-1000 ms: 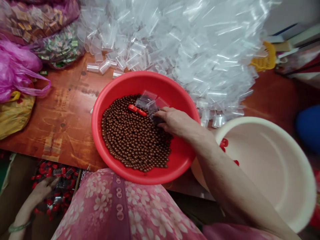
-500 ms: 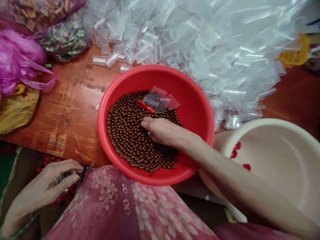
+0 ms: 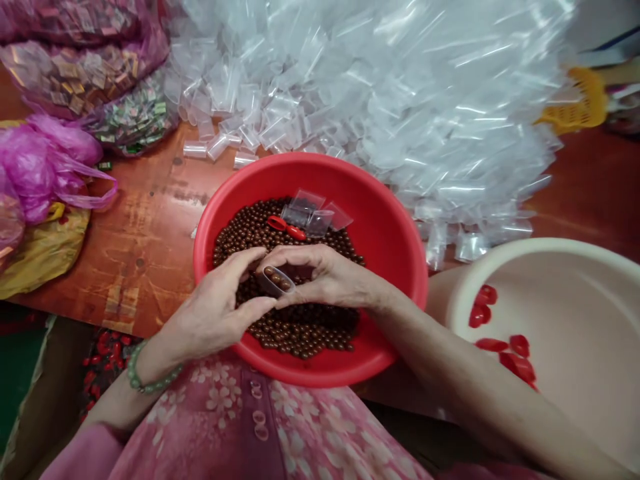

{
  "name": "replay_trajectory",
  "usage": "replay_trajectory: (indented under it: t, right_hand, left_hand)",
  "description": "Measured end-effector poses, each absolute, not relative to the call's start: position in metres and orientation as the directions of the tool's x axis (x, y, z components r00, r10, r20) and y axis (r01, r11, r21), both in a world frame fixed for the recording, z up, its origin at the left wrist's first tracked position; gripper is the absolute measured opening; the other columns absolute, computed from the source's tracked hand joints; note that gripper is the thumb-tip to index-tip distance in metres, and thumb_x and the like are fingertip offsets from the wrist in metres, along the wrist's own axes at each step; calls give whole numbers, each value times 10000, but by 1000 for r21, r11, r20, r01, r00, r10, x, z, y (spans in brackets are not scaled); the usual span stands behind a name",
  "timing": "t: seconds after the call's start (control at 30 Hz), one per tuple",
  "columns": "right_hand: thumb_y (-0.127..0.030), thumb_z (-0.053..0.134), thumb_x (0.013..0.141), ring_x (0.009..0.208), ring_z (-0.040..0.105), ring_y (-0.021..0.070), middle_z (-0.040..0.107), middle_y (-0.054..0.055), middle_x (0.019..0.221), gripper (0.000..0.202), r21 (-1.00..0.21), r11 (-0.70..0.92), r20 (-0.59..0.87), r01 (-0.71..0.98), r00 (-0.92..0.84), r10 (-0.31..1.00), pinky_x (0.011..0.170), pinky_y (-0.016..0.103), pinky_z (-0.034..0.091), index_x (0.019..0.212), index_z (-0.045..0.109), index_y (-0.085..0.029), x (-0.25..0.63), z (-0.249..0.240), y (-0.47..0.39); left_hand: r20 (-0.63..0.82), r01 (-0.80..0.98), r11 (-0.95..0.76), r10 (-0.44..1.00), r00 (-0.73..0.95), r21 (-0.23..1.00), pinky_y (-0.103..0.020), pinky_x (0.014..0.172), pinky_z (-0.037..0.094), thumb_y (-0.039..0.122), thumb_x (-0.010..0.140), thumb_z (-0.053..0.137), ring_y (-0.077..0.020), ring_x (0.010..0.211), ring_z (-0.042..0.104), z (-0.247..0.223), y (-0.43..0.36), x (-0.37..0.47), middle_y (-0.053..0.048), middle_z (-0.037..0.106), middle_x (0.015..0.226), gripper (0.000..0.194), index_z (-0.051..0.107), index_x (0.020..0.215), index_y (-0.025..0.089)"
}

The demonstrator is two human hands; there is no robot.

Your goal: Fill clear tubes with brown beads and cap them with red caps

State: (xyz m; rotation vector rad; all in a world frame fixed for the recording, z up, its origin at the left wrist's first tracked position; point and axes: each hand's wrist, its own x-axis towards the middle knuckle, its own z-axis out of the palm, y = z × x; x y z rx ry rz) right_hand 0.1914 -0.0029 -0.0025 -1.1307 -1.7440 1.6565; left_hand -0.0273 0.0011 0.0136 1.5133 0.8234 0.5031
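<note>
Over a red basin (image 3: 400, 233) of small brown balls (image 3: 295, 337), my right hand (image 3: 330, 277) grips a clear plastic tube (image 3: 273, 287) between thumb and fingers. Several brown balls show in the tube's open mouth. My left hand (image 3: 215, 307) is curved at the tube's left side, its fingertips and thumb close to the tube. Whether it holds anything small is hidden. Behind both hands, a red plastic piece (image 3: 287, 227) and clear flat-ended pieces (image 3: 320, 223) lie on the balls.
A large heap of clear tubes (image 3: 390, 100) spreads behind the basin. At the right stands a cream tub (image 3: 575, 307) with red pieces (image 3: 515, 363) inside. Pink bags (image 3: 45, 160) and a yellow bag (image 3: 50, 253) lie at the left. Red items (image 3: 103, 360) sit below the table edge.
My left hand has come up from the lower left to the basin. My right hand has lifted off the balls, and the filled tube now shows in it.
</note>
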Motion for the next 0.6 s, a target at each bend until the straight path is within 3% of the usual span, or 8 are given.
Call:
replay_trajectory:
  t: [0.1,0.23,0.37,0.5,0.6]
  right_hand:
    - [-386,693,853,849,640,147,696,28,908,258,-978,38,-79,203,-539,838,794,257,502,977,710,-160,186,5,-12]
    - [-342,604,925,922,677,153,731,57,976,227,-966,155,25,208,-520,854,824,238,505,957,735,-160,189,16,-25]
    - [-358,653,882,849,690,165,743,50,952,236,-900,102,-133,424,-489,862,768,246,518,1019,731,-182,213,18,-21]
    - [-265,578,900,852,683,199,736,64,930,163,-566,62,-216,822,-221,951,767,292,503,962,701,-178,229,3,4]
    - [-262,548,914,921,673,236,716,121,1003,172,-265,96,-264,960,-168,950,776,303,475,966,659,-141,222,-10,24]
  left_hand:
    - [-84,168,-46,718,691,985,-371,1158,371,217,863,656,-223,1320,518,7,4,-12,-103,547,1441,570,486,1405,172]
    - [-59,80,5,713,698,997,-303,1110,409,148,851,645,-180,1235,586,10,1,-5,-54,644,1337,392,644,1241,186]
    - [-184,74,178,752,633,981,-293,1011,479,207,854,651,-177,1110,658,15,-2,-8,-73,721,1191,305,683,1153,157]
    - [-282,69,317,700,657,946,-275,897,521,259,858,655,-167,984,700,20,-1,-9,-61,758,1042,288,685,1129,166]
    - [-270,81,287,716,644,955,-264,858,513,254,845,660,-156,930,695,21,2,-4,-49,754,966,266,691,1093,162]
